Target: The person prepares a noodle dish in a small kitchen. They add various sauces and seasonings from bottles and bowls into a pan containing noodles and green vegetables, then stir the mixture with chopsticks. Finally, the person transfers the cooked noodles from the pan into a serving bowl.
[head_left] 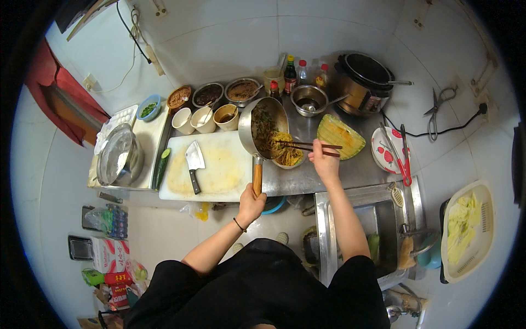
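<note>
My left hand (251, 204) is closed around the wooden handle of a metal saucepan (246, 125), which is tilted to the right. Dark, leafy food lies inside the pan. Chopsticks (306, 147) are held in my right hand (326, 162), their tips among yellow noodles (287, 154) at the pan's rim. Beneath the noodles is a pale bowl (301, 161), partly hidden. Left of the pan, a cleaver with a black handle (194, 160) lies on a white cutting board (222, 168). A cucumber with a cut end (161, 170) rests beside the board.
Seasoning bowls (208, 94), white cups (183, 120) and sauce bottles (290, 74) line the back. An electric pressure cooker (363, 88), a green plate (340, 137) and red-handled tongs (404, 164) on a plate stand right. A sink (382, 230) is at lower right, a large metal bowl (119, 156) at left.
</note>
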A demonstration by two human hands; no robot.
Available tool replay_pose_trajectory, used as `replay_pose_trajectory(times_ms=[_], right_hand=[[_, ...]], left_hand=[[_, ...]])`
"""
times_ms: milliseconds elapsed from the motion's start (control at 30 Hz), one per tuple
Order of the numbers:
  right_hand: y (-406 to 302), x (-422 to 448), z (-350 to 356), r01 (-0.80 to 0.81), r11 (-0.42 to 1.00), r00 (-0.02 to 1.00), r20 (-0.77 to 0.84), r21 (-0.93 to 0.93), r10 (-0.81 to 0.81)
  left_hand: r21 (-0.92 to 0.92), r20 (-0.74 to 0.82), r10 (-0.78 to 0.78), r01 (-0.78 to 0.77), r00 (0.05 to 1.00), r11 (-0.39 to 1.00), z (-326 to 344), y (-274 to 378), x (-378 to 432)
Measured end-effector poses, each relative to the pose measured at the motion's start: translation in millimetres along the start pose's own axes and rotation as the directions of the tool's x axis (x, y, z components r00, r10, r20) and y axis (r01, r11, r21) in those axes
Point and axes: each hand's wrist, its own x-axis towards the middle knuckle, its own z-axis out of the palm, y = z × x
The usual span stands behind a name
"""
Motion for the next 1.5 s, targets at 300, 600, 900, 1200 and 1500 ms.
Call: replay_pose_trajectory(times_ms=[300, 600, 900, 1200, 1500], right_hand=[[7.3, 8.2, 33.3, -0.178, 0.953, 0.978, -0.061, 0.243, 0.199], [10.8, 14.5, 29.0, 0.085, 0.977, 0.995, 0.067, -0.193, -0.073], [22.3, 17.8, 46.6, 0.049, 0.996, 0.995, -0.085, -0.076, -0.055], [40.4, 12.4, 55.7, 0.013, 0.999, 0.999, -0.03, 0.043, -0.012], [-5.5, -7.1, 28.3, 0.324, 0.929, 0.946, 0.056, -0.179, -0.319]], left_hand=[[-0.057, 0.044, -0.028, 0.031, 0.999, 0.998, 7.8, 7.8, -8.2], [-0.063, 0.036, -0.08, 0.082, 0.996, 0.995, -3.6, 0.5, -8.3], [-0.087, 0.043, -0.059, 0.063, 0.997, 0.994, 0.5, 2.4, -11.3], [-0.228, 0.139, -0.147, 0.176, 0.979, 0.957, -7.7, 25.7, -12.2], [-0.164, 0.024, -0.039, 0.043, 0.999, 0.985, -1.0, 2.6, -2.1]])
